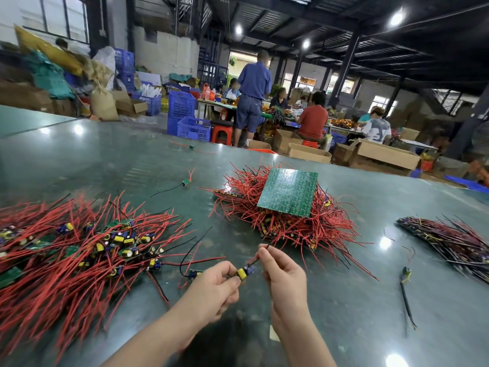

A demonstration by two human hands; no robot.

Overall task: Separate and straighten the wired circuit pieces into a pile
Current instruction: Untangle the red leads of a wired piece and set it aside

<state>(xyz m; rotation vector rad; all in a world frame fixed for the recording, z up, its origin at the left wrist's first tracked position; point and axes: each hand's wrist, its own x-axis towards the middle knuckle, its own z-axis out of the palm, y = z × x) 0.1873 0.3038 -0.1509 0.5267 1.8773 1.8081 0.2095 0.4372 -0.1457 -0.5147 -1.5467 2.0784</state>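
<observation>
On the table [344, 300], a loose pile [79, 247] of wired pieces lay at the near left, a second heap [285, 229] sat mid-table to its right, and a board [289, 191] rested tilted on top of that heap. A bundle [449, 242] lay at the right edge, with one stray piece [405, 274] just near of it and another [186, 181] between the two piles, farther back. The left hand [214, 290] and right hand [287, 279] met at the near middle, holding one piece [244, 272] between them, in front of the heap.
</observation>
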